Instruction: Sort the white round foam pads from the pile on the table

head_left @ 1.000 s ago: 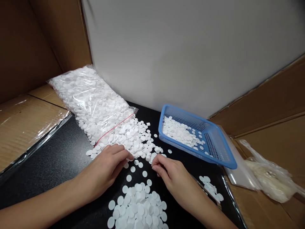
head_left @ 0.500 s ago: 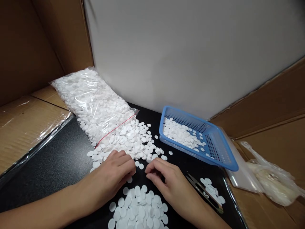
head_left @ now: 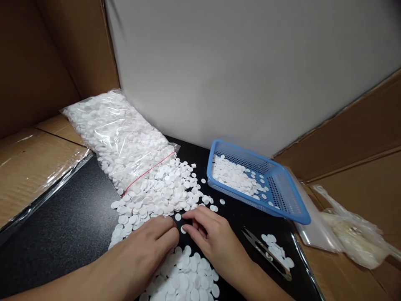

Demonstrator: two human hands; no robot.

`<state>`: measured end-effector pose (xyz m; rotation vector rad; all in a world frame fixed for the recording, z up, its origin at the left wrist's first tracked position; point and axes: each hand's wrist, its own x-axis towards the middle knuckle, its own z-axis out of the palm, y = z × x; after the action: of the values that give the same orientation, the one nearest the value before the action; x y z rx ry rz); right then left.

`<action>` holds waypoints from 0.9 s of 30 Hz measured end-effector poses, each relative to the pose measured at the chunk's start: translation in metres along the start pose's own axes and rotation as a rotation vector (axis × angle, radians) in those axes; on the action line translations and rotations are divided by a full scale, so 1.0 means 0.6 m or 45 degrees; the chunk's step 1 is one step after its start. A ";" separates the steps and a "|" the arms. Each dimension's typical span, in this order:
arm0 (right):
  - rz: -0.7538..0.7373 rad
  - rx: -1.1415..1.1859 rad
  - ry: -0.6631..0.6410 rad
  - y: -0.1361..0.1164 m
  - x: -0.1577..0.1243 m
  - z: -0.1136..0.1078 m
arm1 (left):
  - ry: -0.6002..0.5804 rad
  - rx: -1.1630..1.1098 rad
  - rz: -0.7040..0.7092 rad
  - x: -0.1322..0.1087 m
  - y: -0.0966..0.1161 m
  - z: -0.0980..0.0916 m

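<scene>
White round discs are loose on the black tabletop, in a spread pile at the bag's mouth and a second pile nearer me. My left hand is at the left edge of the near pile, fingers curled downward and pressed together; their tips are hidden, so what they hold cannot be made out. To its right is my right hand, low over the table, thumb and forefinger apart. One white disc lies at its thumb tip and another single disc is by the forefinger.
A clear zip bag full of white discs lies at the back left. A blue basket with discs stands at the right. Thread snips lie beside a small disc heap. Plastic bags and cardboard walls are around.
My left hand has moved down toward me, over the near pile's edge. My right hand has shifted slightly left, its thumb and forefinger spread a little wider.
</scene>
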<state>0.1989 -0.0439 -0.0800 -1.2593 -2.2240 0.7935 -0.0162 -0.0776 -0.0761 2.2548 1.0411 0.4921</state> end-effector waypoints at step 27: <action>0.139 0.022 -0.247 -0.015 0.002 -0.033 | 0.049 -0.155 -0.184 0.022 -0.009 -0.029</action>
<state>0.2057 -0.0414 -0.0593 -1.3561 -2.3080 1.0138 -0.0206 -0.0582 -0.0652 2.0541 1.1520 0.5242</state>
